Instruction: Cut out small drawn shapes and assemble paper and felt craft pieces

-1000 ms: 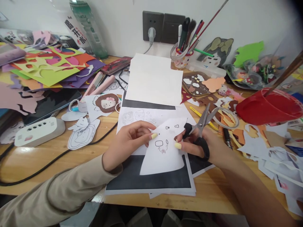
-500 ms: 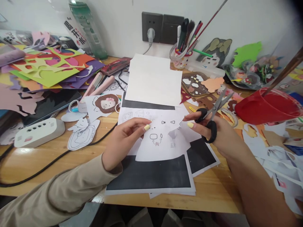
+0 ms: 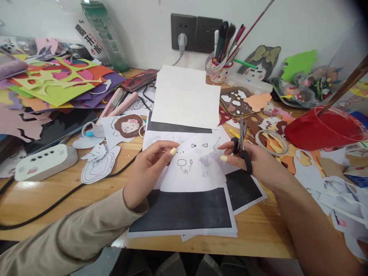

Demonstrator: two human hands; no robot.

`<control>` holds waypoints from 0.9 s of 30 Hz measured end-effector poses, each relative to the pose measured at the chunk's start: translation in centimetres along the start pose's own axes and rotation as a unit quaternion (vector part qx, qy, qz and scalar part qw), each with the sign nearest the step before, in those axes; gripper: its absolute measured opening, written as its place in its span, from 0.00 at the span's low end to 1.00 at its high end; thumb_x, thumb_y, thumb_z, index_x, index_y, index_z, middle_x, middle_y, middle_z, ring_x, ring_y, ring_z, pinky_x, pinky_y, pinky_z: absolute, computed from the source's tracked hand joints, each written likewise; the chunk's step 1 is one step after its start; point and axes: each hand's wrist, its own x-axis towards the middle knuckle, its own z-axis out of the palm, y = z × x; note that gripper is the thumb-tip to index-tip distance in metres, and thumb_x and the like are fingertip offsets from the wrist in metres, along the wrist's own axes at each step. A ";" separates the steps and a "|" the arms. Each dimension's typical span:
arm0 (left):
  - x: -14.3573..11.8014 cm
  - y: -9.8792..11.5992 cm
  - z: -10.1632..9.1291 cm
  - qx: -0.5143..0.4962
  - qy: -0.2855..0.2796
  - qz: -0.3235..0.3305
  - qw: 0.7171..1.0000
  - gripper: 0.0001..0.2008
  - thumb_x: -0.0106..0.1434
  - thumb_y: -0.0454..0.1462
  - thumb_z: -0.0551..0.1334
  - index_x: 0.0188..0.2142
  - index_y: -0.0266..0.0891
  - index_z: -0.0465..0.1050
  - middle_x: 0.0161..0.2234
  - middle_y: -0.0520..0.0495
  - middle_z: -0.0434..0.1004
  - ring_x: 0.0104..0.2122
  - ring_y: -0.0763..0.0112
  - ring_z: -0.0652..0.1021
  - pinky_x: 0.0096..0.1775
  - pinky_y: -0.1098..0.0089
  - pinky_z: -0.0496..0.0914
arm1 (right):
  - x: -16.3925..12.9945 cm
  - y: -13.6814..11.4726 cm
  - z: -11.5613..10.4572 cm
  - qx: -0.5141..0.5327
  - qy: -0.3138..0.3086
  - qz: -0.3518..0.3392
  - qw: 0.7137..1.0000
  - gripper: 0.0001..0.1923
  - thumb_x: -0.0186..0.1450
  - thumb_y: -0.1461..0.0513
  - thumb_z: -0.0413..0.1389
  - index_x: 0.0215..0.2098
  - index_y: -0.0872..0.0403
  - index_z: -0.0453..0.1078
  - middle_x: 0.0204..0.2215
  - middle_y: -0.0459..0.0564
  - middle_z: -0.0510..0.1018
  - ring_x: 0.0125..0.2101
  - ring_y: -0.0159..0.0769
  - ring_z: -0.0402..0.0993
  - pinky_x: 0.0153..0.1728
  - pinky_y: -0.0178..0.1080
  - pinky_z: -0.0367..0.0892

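A cut sheet of white paper (image 3: 195, 178) with small line drawings of bones, an oval and a rounded rectangle is held above the desk. My left hand (image 3: 152, 168) pinches its left edge between thumb and fingers. At the right, my right hand (image 3: 253, 161) has black-handled scissors (image 3: 243, 136) hooked on its fingers, blades pointing up and away from the paper. The thumb and forefinger of that hand are beside the paper's right edge; whether they touch it I cannot tell. Underneath lie sheets with large black printed areas (image 3: 186, 211).
Blank white card (image 3: 186, 96) lies behind the paper. On the left are a power strip (image 3: 46, 163), cut-out drawings (image 3: 99, 165) and a heap of coloured paper (image 3: 66, 84). A red cup (image 3: 324, 128), a tape roll (image 3: 271, 142) and paper scraps (image 3: 313, 172) crowd the right.
The paper has shifted slightly left and up. My right hand has moved left, and the scissors have swung from pointing up-right to nearly straight up, with their blades closer together.
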 end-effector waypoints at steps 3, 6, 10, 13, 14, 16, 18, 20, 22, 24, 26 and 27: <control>0.0 0.1 0.1 -0.004 -0.002 -0.016 1.000 0.07 0.55 0.37 0.57 0.34 0.40 0.69 0.33 0.50 0.70 0.30 0.77 0.69 0.29 0.81 0.66 | -0.1 0.0 0.0 0.020 0.028 -0.026 0.999 0.12 0.53 0.54 0.55 0.34 0.50 0.66 0.32 0.45 0.70 0.30 0.31 0.66 0.29 0.33 0.60; -0.1 0.1 0.2 -0.018 -0.010 -0.022 1.000 0.07 0.54 0.37 0.58 0.33 0.40 0.69 0.32 0.50 0.70 0.30 0.77 0.70 0.29 0.81 0.66 | -0.2 -0.3 0.2 0.086 0.034 -0.059 0.994 0.11 0.54 0.54 0.53 0.32 0.51 0.68 0.29 0.45 0.71 0.29 0.30 0.65 0.27 0.33 0.58; -0.3 0.2 0.4 -0.030 -0.033 -0.039 0.998 0.06 0.53 0.38 0.59 0.32 0.40 0.70 0.29 0.52 0.69 0.27 0.80 0.68 0.26 0.83 0.64 | -0.4 -0.6 1.0 0.171 0.018 -0.077 0.982 0.10 0.55 0.55 0.53 0.30 0.52 0.67 0.23 0.44 0.70 0.25 0.30 0.65 0.24 0.32 0.57; -0.4 0.3 0.4 -0.037 -0.062 -0.057 0.996 0.06 0.53 0.37 0.59 0.32 0.41 0.70 0.26 0.53 0.68 0.24 0.83 0.67 0.23 0.85 0.62 | -0.5 -0.4 1.6 0.191 0.020 -0.069 0.979 0.07 0.53 0.58 0.56 0.27 0.53 0.66 0.22 0.43 0.71 0.25 0.29 0.66 0.26 0.32 0.59; -0.4 0.4 0.5 -0.041 -0.071 -0.062 0.995 0.06 0.53 0.37 0.59 0.32 0.40 0.70 0.25 0.53 0.68 0.24 0.83 0.67 0.23 0.86 0.61 | -0.5 -0.3 1.8 0.194 0.018 -0.065 0.979 0.07 0.53 0.58 0.56 0.26 0.53 0.65 0.22 0.43 0.71 0.24 0.29 0.66 0.27 0.32 0.59; -0.4 0.5 0.5 -0.055 -0.082 -0.068 0.993 0.05 0.53 0.37 0.59 0.31 0.40 0.69 0.24 0.53 0.67 0.24 0.83 0.66 0.23 0.85 0.61 | -0.6 -0.2 2.0 0.195 0.011 -0.062 0.979 0.07 0.53 0.58 0.56 0.25 0.53 0.65 0.21 0.43 0.71 0.24 0.29 0.66 0.26 0.32 0.59; -0.4 0.5 0.5 -0.080 -0.090 -0.077 0.990 0.05 0.53 0.37 0.60 0.31 0.40 0.69 0.24 0.53 0.67 0.24 0.83 0.67 0.24 0.85 0.62 | -0.6 -0.2 2.2 0.192 0.009 -0.058 0.980 0.07 0.54 0.58 0.55 0.25 0.53 0.65 0.21 0.43 0.71 0.24 0.29 0.66 0.25 0.32 0.59; -0.4 0.6 0.5 -0.115 -0.101 -0.101 0.983 0.06 0.52 0.37 0.60 0.32 0.41 0.69 0.26 0.53 0.68 0.25 0.82 0.68 0.25 0.84 0.63 | -0.7 -0.4 2.3 0.194 0.018 -0.054 0.979 0.06 0.54 0.58 0.55 0.25 0.52 0.64 0.20 0.42 0.71 0.23 0.29 0.65 0.24 0.33 0.58; -0.5 0.5 0.5 -0.150 -0.119 -0.145 0.971 0.08 0.53 0.39 0.59 0.34 0.41 0.69 0.28 0.51 0.68 0.25 0.79 0.69 0.25 0.81 0.64 | -0.8 -0.6 2.5 0.201 0.032 -0.047 0.978 0.06 0.53 0.58 0.55 0.25 0.51 0.63 0.20 0.42 0.71 0.23 0.30 0.66 0.24 0.33 0.59; -0.6 0.4 0.5 -0.150 -0.143 -0.186 0.961 0.10 0.53 0.42 0.58 0.31 0.38 0.69 0.26 0.50 0.69 0.23 0.77 0.69 0.22 0.79 0.62 | -0.9 -0.7 2.6 0.205 0.045 -0.046 0.977 0.07 0.53 0.57 0.55 0.26 0.51 0.62 0.19 0.42 0.71 0.24 0.32 0.67 0.25 0.34 0.59; -0.7 0.4 0.5 -0.100 -0.160 -0.202 0.961 0.11 0.52 0.43 0.58 0.24 0.35 0.67 0.20 0.51 0.65 0.19 0.78 0.65 0.18 0.78 0.57 | -1.0 -0.7 2.7 0.207 0.047 -0.051 0.976 0.07 0.54 0.57 0.54 0.26 0.52 0.62 0.19 0.43 0.71 0.24 0.32 0.67 0.26 0.35 0.60; -0.7 0.4 0.5 -0.061 -0.162 -0.201 0.964 0.13 0.51 0.44 0.59 0.20 0.35 0.65 0.17 0.52 0.61 0.17 0.79 0.62 0.17 0.78 0.54 | -1.0 -0.7 2.8 0.209 0.045 -0.056 0.975 0.07 0.53 0.58 0.55 0.26 0.52 0.62 0.19 0.43 0.71 0.24 0.32 0.67 0.26 0.35 0.59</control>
